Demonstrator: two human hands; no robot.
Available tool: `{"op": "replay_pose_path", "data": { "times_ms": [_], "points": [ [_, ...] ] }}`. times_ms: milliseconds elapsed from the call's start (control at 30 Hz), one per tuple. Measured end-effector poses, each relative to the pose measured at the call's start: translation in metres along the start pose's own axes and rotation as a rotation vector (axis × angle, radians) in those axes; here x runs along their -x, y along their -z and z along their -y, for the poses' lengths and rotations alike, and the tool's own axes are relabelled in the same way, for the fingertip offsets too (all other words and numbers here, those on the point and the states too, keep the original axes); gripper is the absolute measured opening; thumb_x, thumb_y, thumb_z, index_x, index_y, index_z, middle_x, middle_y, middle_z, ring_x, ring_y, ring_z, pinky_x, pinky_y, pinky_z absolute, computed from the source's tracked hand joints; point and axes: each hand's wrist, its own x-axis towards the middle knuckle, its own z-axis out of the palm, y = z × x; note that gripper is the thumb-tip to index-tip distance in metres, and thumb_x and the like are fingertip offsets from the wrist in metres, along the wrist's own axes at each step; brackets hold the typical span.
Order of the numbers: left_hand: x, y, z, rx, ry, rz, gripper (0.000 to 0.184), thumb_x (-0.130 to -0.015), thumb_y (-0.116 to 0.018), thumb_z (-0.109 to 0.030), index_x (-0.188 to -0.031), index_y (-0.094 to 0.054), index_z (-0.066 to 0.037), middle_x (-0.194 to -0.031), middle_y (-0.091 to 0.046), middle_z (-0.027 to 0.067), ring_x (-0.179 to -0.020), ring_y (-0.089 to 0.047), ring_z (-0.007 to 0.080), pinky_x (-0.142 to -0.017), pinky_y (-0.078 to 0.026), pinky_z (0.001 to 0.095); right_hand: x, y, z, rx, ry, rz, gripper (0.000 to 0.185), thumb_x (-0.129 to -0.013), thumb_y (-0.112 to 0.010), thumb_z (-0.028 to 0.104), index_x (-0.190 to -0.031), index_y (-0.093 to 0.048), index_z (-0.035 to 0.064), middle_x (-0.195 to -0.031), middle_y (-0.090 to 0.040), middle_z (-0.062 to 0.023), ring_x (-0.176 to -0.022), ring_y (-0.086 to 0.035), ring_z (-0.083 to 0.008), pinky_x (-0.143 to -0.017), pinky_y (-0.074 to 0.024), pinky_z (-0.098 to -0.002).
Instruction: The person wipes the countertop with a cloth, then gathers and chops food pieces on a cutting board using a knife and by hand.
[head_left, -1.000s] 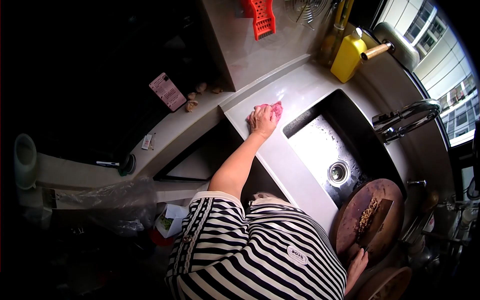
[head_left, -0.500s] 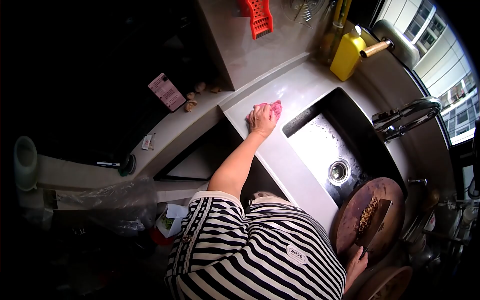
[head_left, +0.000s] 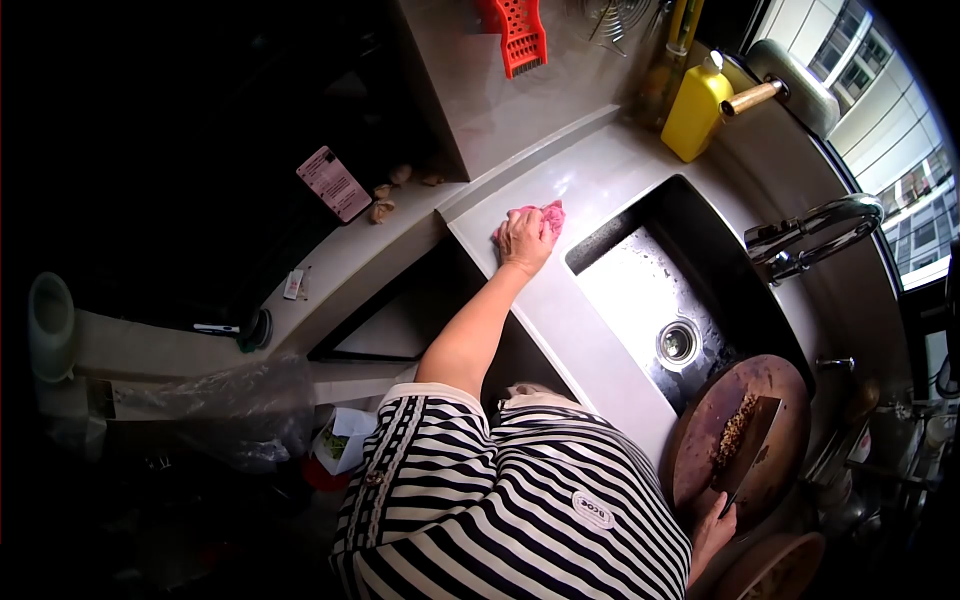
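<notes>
My left hand [head_left: 524,243] is closed over a crumpled pink cloth [head_left: 552,215], pressing it onto the pale countertop [head_left: 610,340] left of the sink. At the lower right, my right hand [head_left: 713,530] grips the handle of a cleaver [head_left: 755,450]. Its broad blade lies flat against a round wooden cutting board [head_left: 697,440], beside a strip of chopped brown bits [head_left: 737,430]. The board overlaps the near end of the sink.
The dark sink [head_left: 640,280] has a round drain [head_left: 678,345] and a chrome faucet [head_left: 815,235]. Behind it stand a yellow bottle [head_left: 697,108] and a wooden-handled pan or tool [head_left: 755,97]. A pink card [head_left: 333,185] and garlic-like pieces [head_left: 382,208] are at left. A second round wooden item [head_left: 775,570] sits below.
</notes>
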Motion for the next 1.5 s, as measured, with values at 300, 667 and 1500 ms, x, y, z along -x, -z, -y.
{"op": "replay_pose_path", "data": {
  "times_ms": [300,667,1500],
  "points": [
    [0.000,-0.001,-0.002,0.010,-0.003,-0.013,0.011,-0.075,-0.061,-0.018,-0.080,-0.054,-0.011,-0.081,-0.061,0.0080,-0.084,-0.055,0.0291,-0.073,-0.043,0.0420,0.001,0.008,0.006,-0.102,-0.008,-0.042,0.041,-0.094,-0.053,0.032,-0.085,-0.058,-0.0078,-0.068,-0.057,-0.0229,-0.057,-0.051,-0.0342,-0.057,-0.0415,-0.0416],
    [0.000,-0.002,0.000,0.048,0.000,0.007,0.014,-0.077,-0.059,-0.022,-0.078,-0.052,-0.010,-0.080,-0.061,0.0103,-0.085,-0.052,0.0328,-0.071,-0.041,0.0450,0.003,0.010,0.016,-0.186,0.023,-0.095,0.039,-0.093,-0.055,0.031,-0.084,-0.057,-0.0075,-0.063,-0.054,-0.0197,-0.054,-0.047,-0.0274,-0.055,-0.0409,-0.0392],
    [-0.003,0.004,-0.001,0.041,0.058,0.096,0.014,-0.077,-0.060,-0.020,-0.084,-0.055,-0.009,-0.087,-0.062,0.0102,-0.087,-0.055,0.0314,-0.077,-0.044,0.0426,-0.007,-0.001,0.002,-0.061,0.035,-0.017,0.041,-0.094,-0.053,0.032,-0.086,-0.058,-0.0079,-0.071,-0.058,-0.0240,-0.061,-0.052,-0.0399,-0.058,-0.0414,-0.0430]
  ]
}}
